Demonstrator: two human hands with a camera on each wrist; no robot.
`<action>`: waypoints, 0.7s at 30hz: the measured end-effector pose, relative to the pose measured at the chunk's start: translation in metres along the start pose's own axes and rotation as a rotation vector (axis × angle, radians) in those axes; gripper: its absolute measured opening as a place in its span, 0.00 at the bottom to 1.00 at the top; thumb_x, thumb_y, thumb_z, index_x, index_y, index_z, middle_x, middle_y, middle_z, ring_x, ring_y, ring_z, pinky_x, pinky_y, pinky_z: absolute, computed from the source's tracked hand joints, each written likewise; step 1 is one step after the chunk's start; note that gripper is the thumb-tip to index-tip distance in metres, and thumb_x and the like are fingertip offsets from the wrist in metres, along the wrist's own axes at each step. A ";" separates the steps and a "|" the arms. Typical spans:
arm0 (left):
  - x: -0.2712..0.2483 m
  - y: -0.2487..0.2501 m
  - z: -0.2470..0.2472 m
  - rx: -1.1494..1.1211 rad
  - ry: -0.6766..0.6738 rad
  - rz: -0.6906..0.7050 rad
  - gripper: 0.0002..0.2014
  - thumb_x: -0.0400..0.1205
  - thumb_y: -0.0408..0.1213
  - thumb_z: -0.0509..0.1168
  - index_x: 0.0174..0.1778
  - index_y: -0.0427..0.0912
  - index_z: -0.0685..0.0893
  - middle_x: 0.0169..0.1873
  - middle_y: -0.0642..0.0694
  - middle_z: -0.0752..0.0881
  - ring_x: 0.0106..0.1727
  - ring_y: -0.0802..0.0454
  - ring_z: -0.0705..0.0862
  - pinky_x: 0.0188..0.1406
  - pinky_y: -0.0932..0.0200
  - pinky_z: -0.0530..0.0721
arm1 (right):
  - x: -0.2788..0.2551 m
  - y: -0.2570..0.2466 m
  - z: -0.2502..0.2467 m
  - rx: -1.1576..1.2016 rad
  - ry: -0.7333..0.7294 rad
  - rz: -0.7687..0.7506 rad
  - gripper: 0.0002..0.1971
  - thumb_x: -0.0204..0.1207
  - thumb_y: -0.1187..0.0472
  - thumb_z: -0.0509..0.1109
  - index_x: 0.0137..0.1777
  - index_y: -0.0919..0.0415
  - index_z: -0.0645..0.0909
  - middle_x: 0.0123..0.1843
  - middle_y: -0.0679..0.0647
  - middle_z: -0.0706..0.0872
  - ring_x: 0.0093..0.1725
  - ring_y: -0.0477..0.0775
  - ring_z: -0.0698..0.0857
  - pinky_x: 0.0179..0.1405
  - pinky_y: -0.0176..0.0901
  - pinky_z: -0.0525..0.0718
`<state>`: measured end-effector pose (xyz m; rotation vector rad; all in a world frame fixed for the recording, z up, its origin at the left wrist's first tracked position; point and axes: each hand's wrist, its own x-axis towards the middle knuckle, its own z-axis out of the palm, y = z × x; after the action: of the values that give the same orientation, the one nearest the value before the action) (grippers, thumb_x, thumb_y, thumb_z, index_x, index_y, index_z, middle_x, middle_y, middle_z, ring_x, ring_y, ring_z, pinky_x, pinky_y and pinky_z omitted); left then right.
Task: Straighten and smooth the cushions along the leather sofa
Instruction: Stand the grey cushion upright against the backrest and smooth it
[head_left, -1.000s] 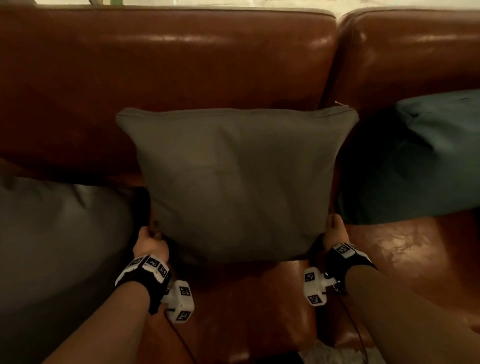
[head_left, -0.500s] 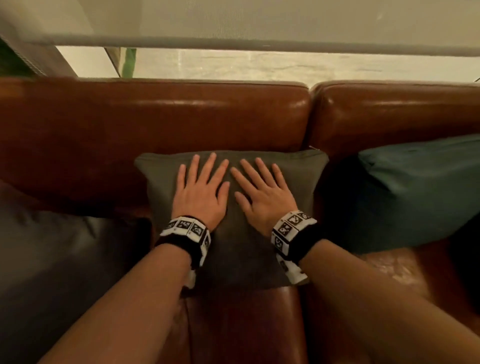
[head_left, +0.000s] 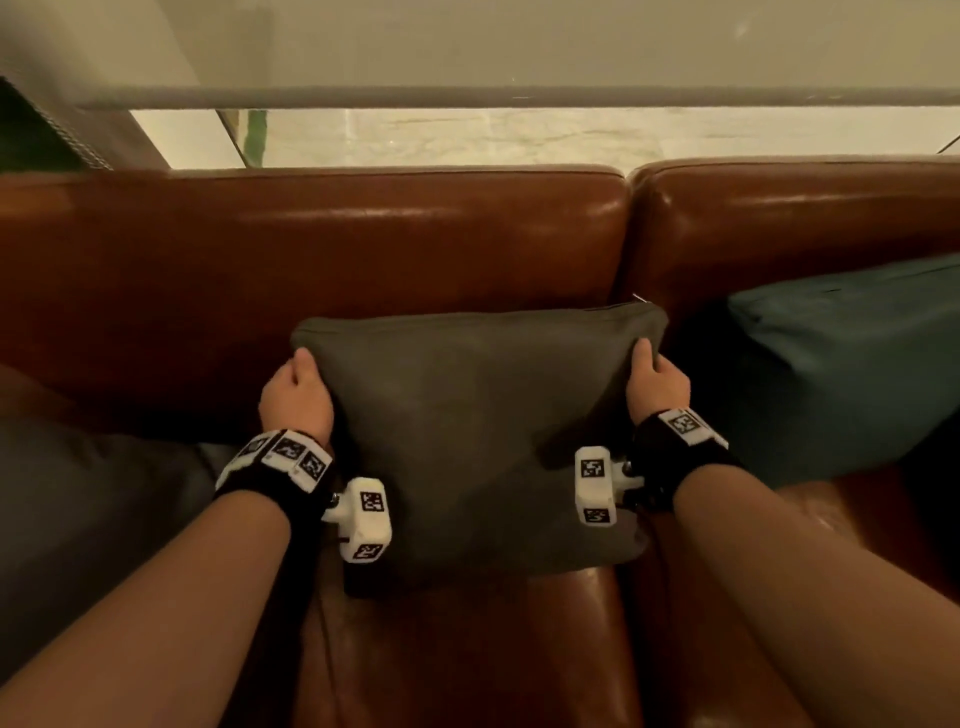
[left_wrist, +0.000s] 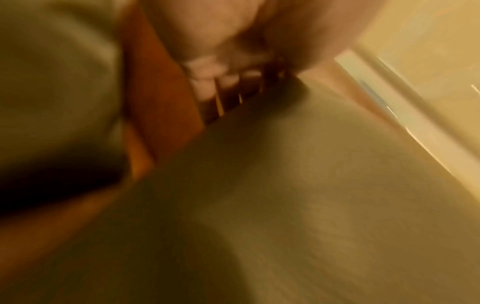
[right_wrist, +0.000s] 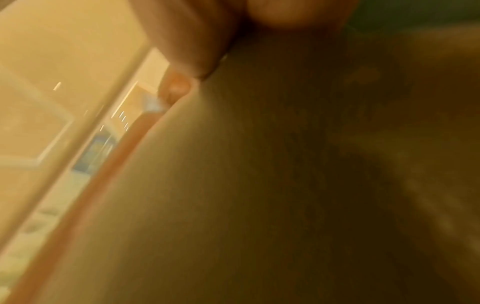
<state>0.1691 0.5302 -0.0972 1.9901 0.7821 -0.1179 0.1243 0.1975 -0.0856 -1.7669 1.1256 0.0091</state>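
Observation:
A grey-green cushion (head_left: 478, 415) leans upright against the brown leather sofa back (head_left: 311, 249), standing on the seat (head_left: 467, 649). My left hand (head_left: 296, 389) grips its upper left edge, thumb on the front and fingers hidden behind. My right hand (head_left: 655, 379) grips the upper right edge the same way. The blurred left wrist view shows curled fingers (left_wrist: 221, 80) at the edge of the cushion (left_wrist: 311, 195). In the right wrist view my thumb (right_wrist: 197, 45) presses on the cushion (right_wrist: 259, 185).
A teal cushion (head_left: 841, 364) leans on the sofa back at the right. A dark grey cushion (head_left: 88, 519) lies at the left. Behind the sofa a pale blind (head_left: 467, 47) hangs over a window.
Both hands lay flat side by side on the cushion's front half a second ago; they have moved apart and now grip its upper left and right edges. A second ago they held its bottom corners.

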 end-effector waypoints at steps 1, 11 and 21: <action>0.004 0.001 -0.003 0.056 0.022 0.081 0.24 0.89 0.50 0.52 0.55 0.33 0.85 0.53 0.33 0.85 0.57 0.35 0.83 0.55 0.47 0.77 | 0.000 -0.003 -0.001 -0.059 0.046 -0.038 0.24 0.85 0.41 0.58 0.59 0.59 0.86 0.51 0.57 0.86 0.57 0.62 0.84 0.56 0.49 0.78; -0.023 0.009 0.002 0.420 0.175 0.774 0.22 0.83 0.46 0.59 0.74 0.44 0.73 0.80 0.41 0.70 0.82 0.37 0.65 0.82 0.45 0.59 | -0.032 -0.012 0.012 -0.522 0.120 -0.593 0.28 0.84 0.47 0.61 0.83 0.49 0.63 0.86 0.59 0.60 0.85 0.61 0.57 0.83 0.54 0.55; 0.018 -0.028 -0.005 0.982 -0.096 0.917 0.31 0.86 0.61 0.39 0.86 0.60 0.48 0.87 0.54 0.49 0.88 0.48 0.48 0.84 0.39 0.46 | 0.004 0.043 -0.019 -0.973 -0.006 -0.750 0.30 0.86 0.37 0.44 0.86 0.39 0.42 0.88 0.43 0.45 0.87 0.53 0.43 0.84 0.60 0.40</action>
<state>0.1668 0.5520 -0.1224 3.0338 -0.4256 -0.0491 0.0885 0.1775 -0.1094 -2.9616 0.3590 0.1248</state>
